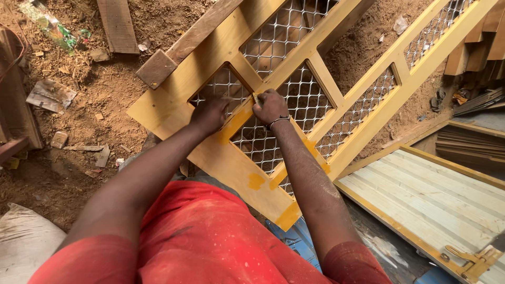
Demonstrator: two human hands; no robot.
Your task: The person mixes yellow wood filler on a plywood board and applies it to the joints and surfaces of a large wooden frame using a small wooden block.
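A yellow-painted wooden frame (173, 100) with diamond wire mesh (302, 94) in its openings lies tilted in front of me. My left hand (210, 113) presses flat on the frame's crossbar beside a mesh opening. My right hand (270, 107), with a bracelet at the wrist, is closed on a small tool whose tip shows at the crossbar; what kind of tool it is I cannot tell. Darker yellow patches (235, 124) mark the wood near both hands.
Sawdust-covered ground (94, 84) with wood scraps lies to the left. A plank (118, 23) rests at top left. A pale slatted wooden panel (426, 194) with a metal hinge (476, 260) sits at right. Stacked boards (473, 142) are beyond it. A white sack (23, 242) is at bottom left.
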